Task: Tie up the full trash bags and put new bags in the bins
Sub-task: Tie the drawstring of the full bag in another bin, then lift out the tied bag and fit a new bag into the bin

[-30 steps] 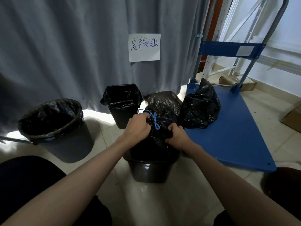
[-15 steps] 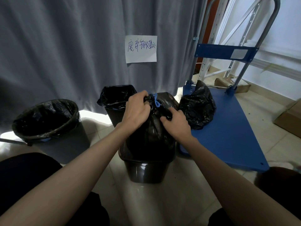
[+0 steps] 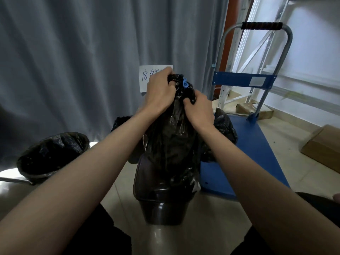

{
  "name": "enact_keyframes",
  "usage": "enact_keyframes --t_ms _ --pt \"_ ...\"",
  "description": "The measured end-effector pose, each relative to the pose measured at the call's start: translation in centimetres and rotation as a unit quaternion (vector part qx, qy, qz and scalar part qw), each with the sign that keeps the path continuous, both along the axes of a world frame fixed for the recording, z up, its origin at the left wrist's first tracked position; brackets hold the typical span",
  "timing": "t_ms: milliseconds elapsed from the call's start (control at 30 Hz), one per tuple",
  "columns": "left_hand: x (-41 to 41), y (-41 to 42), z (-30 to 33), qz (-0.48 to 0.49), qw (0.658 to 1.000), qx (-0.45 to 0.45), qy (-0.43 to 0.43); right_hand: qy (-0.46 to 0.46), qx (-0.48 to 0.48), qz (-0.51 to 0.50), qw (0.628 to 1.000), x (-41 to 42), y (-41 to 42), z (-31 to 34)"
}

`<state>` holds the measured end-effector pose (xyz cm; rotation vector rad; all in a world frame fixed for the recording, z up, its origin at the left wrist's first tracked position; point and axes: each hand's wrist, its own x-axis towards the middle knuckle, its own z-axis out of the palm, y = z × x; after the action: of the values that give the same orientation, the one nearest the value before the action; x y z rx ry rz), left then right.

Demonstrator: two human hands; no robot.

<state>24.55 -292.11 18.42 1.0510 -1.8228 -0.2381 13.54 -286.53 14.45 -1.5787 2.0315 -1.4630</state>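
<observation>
Trash bag, black and full, stands drawn up tall out of the dark bin on the tiled floor directly in front of us, its lower part still inside the bin and its neck gathered high between our hands. Our left hand grips the bunched top of the neck, fingers curled tight round the plastic, while our right hand pinches the neck just below and to the right, its fingers also curled in against the film. A blue drawstring pokes out at the very top, between the two hands (we cannot tell whether it is knotted). To the left a round bin with a black liner sits well apart on the floor, and another lined bin shows partly behind our left forearm. Behind the lifted bag on the right, a tied black bag rests on the blue platform cart, whose handle rises before a metal rack. A handwritten paper note hangs on the grey curtain, partly hidden by our left hand, and a cardboard box lies at the far right.
</observation>
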Motion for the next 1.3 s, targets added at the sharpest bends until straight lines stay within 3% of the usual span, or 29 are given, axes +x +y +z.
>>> enact_keyframes --t_ms 200,367,667,867,1033,1133,1300 --pt "-2.2 -4.7 5.2 -0.002 1.0 -0.006 -0.025 -0.023 0.021 -0.049 0.998 -1.5 -4.3 6.1" --pt "-3.9 -10.1 5.4 -0.014 0.998 0.028 -0.045 -0.042 0.023 -0.07 0.996 -3.7 -9.5 6.8" --pt "-6.7 -20.3 0.9 0.061 0.992 0.06 -0.094 -0.056 0.03 -0.064 0.996 -6.9 -21.4 2.1" --pt "-6.0 -24.5 -6.0 0.069 0.984 0.059 -0.15 -0.078 0.014 -0.015 0.997 -6.4 -26.3 -4.1" --pt "-4.1 -23.2 -13.9 0.039 0.934 0.168 -0.312 0.027 0.136 0.033 0.99 -6.1 -25.6 -11.9" --pt "-3.1 -21.2 -17.8 0.018 0.921 0.182 -0.343 0.117 0.187 0.077 0.972 -6.0 -23.6 -16.0" --pt "-2.1 -18.5 -21.6 -0.05 0.853 0.285 -0.435 0.165 0.35 0.179 0.904 -6.1 -20.6 -19.5"
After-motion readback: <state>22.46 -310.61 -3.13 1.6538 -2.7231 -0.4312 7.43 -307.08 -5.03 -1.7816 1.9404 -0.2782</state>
